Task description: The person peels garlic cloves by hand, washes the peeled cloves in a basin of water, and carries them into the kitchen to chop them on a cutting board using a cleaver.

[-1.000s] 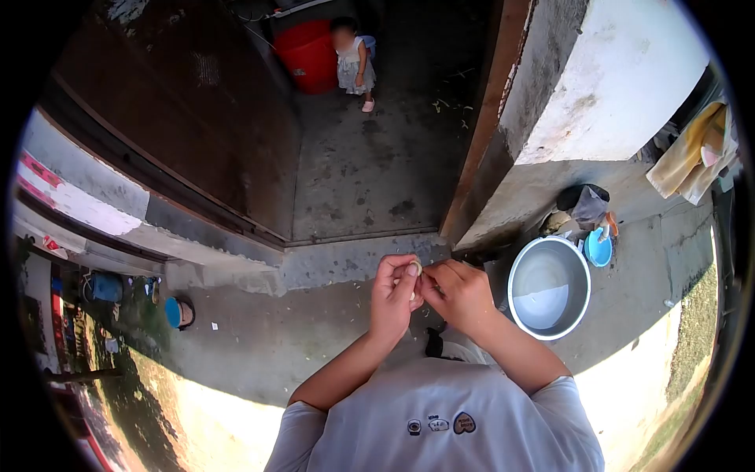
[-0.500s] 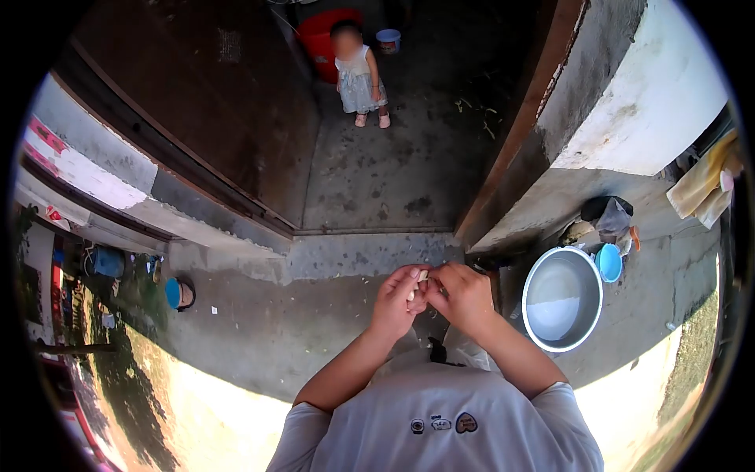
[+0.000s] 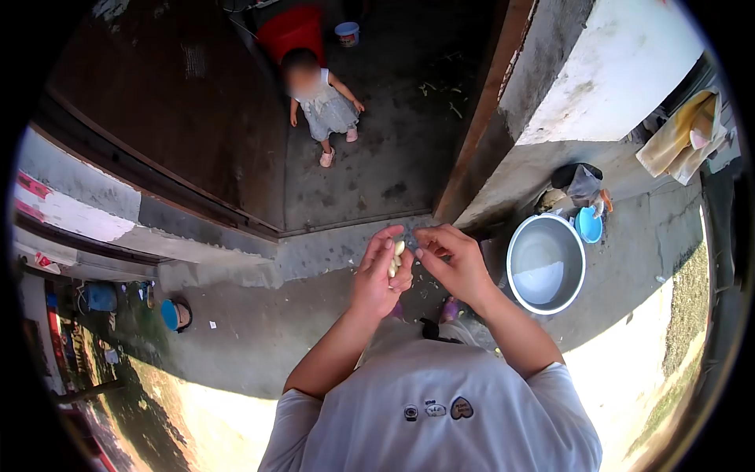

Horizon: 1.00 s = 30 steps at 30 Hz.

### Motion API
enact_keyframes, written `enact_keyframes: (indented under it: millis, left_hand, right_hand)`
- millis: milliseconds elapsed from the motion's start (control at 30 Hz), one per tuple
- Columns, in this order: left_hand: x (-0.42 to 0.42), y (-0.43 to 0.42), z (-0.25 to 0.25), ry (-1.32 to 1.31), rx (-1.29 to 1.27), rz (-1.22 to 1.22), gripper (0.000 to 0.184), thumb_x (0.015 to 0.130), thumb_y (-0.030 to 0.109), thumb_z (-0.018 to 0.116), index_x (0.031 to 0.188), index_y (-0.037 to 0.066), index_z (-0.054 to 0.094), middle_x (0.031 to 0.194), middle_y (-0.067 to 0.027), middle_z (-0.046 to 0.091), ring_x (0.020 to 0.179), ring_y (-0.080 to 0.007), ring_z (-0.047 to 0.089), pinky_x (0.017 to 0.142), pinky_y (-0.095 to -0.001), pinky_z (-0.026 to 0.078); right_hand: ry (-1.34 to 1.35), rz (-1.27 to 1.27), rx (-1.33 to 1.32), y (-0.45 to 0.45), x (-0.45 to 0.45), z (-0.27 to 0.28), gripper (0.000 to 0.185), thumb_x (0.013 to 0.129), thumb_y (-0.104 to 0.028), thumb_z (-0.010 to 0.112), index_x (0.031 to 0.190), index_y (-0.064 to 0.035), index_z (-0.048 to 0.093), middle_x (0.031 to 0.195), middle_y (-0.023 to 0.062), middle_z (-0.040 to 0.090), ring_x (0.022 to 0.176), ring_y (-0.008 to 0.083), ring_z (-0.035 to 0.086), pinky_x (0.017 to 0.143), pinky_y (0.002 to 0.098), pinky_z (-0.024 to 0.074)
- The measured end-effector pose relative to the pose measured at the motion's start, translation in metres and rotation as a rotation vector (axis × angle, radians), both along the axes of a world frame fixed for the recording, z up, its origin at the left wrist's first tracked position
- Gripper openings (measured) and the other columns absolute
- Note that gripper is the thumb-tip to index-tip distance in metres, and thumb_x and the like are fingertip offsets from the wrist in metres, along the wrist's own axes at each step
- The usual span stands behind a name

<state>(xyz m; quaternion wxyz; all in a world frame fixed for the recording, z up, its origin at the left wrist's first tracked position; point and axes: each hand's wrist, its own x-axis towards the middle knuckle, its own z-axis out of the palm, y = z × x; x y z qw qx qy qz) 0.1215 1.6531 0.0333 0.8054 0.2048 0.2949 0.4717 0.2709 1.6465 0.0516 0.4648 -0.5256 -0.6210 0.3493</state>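
My left hand (image 3: 377, 275) is curled around several pale, smooth pieces that look like garlic cloves (image 3: 395, 259), held against the palm by the fingers. The cloves show between the thumb and the fingers. Close by on the right, my right hand (image 3: 456, 263) has bent fingers, with thumb and forefinger drawn together. Whatever the right fingertips may hold is too small to make out. A narrow gap separates the two hands, which are raised in front of my body.
A person in a pale dress (image 3: 326, 114) stands inside the doorway ahead. On my right are a big metal basin (image 3: 513, 271) with water and a small blue basin (image 3: 588, 226). A bucket (image 3: 182, 315) stands on the left. The doorway's threshold (image 3: 354, 223) crosses in front.
My hands have moved slightly apart, and more of the cloves shows in my left hand. The person in the doorway has stepped closer. The view has shifted a little.
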Motion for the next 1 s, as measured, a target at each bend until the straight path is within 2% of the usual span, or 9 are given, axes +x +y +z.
enact_keyframes:
  millis: [233,300,367,467,500,633,667,833,1000]
  left_hand:
    - [0.004,0.007,-0.037,-0.045,-0.094,-0.365,0.024,0.093,0.024,0.035,0.111,0.009,0.043,0.063,-0.0024,0.044,0.041,-0.0069,0.031,0.037,-0.0198,0.025]
    - [0.014,0.006,-0.041,-0.021,-0.128,-0.379,0.025,0.092,0.025,0.037,0.108,0.008,0.047,0.062,-0.0018,0.044,0.042,-0.0058,0.031,0.037,-0.0195,0.024]
    - [0.029,0.001,-0.041,0.082,-0.146,-0.428,0.026,0.091,0.026,0.040,0.106,0.007,0.051,0.060,-0.0010,0.043,0.042,-0.0044,0.031,0.037,-0.0189,0.024]
    - [0.051,-0.006,-0.043,0.106,-0.103,-0.471,0.024,0.090,0.023,0.042,0.104,0.005,0.051,0.061,0.0005,0.042,0.042,-0.0033,0.030,0.038,-0.0178,0.024]
    - [0.058,-0.004,-0.046,0.088,-0.140,-0.513,0.023,0.090,0.022,0.043,0.103,0.005,0.051,0.061,0.0010,0.042,0.042,-0.0033,0.030,0.039,-0.0176,0.024]
    - [0.082,0.001,-0.062,0.135,-0.294,-0.530,0.016,0.088,0.023,0.045,0.091,0.009,0.052,0.063,0.0011,0.045,0.041,-0.0049,0.031,0.037,-0.0192,0.023]
    - [0.085,0.004,-0.071,0.102,-0.335,-0.562,0.016,0.088,0.024,0.045,0.089,0.009,0.052,0.064,0.0011,0.046,0.041,-0.0049,0.032,0.037,-0.0190,0.024]
    - [0.126,0.003,-0.098,0.054,-0.491,-0.578,0.018,0.088,0.026,0.047,0.082,0.010,0.051,0.065,0.0017,0.046,0.043,-0.0046,0.033,0.038,-0.0183,0.024]
    - [0.201,-0.007,-0.102,0.059,-0.490,-0.675,0.023,0.087,0.031,0.049,0.076,0.010,0.050,0.068,0.0005,0.047,0.044,-0.0040,0.033,0.035,-0.0169,0.022]
  right_hand:
    - [0.091,-0.032,-0.099,-0.016,-0.006,-0.024,0.010,0.074,-0.007,0.064,0.079,0.0008,0.061,0.073,0.0080,0.055,0.060,0.0124,0.055,0.054,0.0235,0.0438]
    - [-0.224,-0.161,0.000,-0.025,0.000,-0.019,0.012,0.070,-0.011,0.066,0.077,-0.0013,0.062,0.074,0.0099,0.057,0.053,0.0183,0.055,0.052,0.0272,0.0454]
    - [-0.236,-0.214,-0.132,-0.033,0.006,-0.020,0.011,0.070,-0.011,0.065,0.075,-0.0031,0.062,0.076,0.0096,0.058,0.063,0.0235,0.057,0.061,0.0308,0.0463]
    - [-0.376,-0.386,0.204,-0.052,0.043,-0.041,0.012,0.074,-0.017,0.062,0.077,-0.0053,0.062,0.079,0.0082,0.059,0.090,0.0278,0.053,0.084,0.0403,0.0369]
    - [-0.493,-0.475,0.154,-0.061,0.058,-0.043,0.014,0.077,-0.018,0.059,0.078,-0.0047,0.062,0.073,0.0077,0.059,0.080,0.0268,0.056,0.083,0.0420,0.0370]
    - [-0.019,-0.638,-0.463,-0.090,0.137,-0.061,0.039,0.079,-0.011,0.054,0.117,-0.0086,0.047,0.061,0.0082,0.059,0.066,0.0250,0.060,0.087,0.0395,0.0378]
    - [-0.057,-0.579,-0.660,-0.093,0.160,-0.057,0.063,0.075,-0.008,0.056,0.132,-0.0132,0.027,0.088,0.0157,0.061,0.086,0.0281,0.059,0.090,0.0374,0.0377]
    - [-0.395,-0.816,-0.182,-0.093,0.262,-0.097,0.074,0.069,-0.010,0.065,0.133,-0.0131,0.027,0.130,0.0188,0.029,0.112,0.0348,0.041,0.091,0.0363,0.0380]
    - [-0.759,-0.908,0.026,-0.038,0.374,-0.087,0.047,0.075,-0.011,0.059,0.119,0.0002,0.043,0.121,0.0206,0.041,0.109,0.0361,0.042,0.091,0.0392,0.0359]
